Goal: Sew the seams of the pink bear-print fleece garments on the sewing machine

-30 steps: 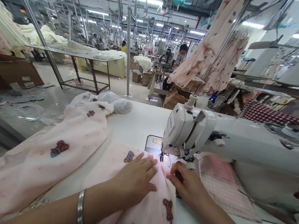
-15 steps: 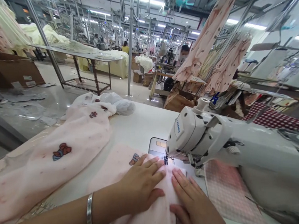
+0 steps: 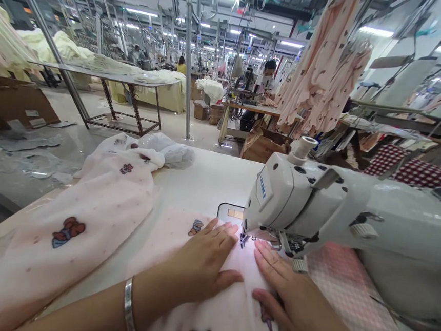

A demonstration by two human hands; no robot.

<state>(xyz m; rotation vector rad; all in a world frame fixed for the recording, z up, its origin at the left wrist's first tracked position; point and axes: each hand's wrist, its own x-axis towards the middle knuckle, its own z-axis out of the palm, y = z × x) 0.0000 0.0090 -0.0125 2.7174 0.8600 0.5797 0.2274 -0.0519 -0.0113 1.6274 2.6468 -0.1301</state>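
Observation:
A pale pink fleecy fabric piece (image 3: 168, 233) printed with bears lies on the white table under the sewing machine (image 3: 275, 196). My left hand (image 3: 208, 257) rests flat on it, left of the presser foot (image 3: 242, 239), fingers stretched out and thumb apart. On the other side of the foot, my right hand (image 3: 280, 274) presses the fabric with its fingers extended. The needle area is lit; the stitch line itself is too small to make out. Another pink bear-print fabric piece (image 3: 100, 217) lies bunched along the table's left side.
Pink gingham fabric (image 3: 363, 296) lies beneath the machine arm at right. A crumpled translucent plastic bag (image 3: 179, 154) sits at the table's far edge. Cardboard boxes (image 3: 264, 146) stand beyond. Pink garments (image 3: 322, 61) hang overhead, and a co-worker (image 3: 264, 82) sits farther back.
The view has shifted slightly, and the loose fabric at left appears further left. Both hands stay flat on the fabric beside the presser foot, with little visible movement.

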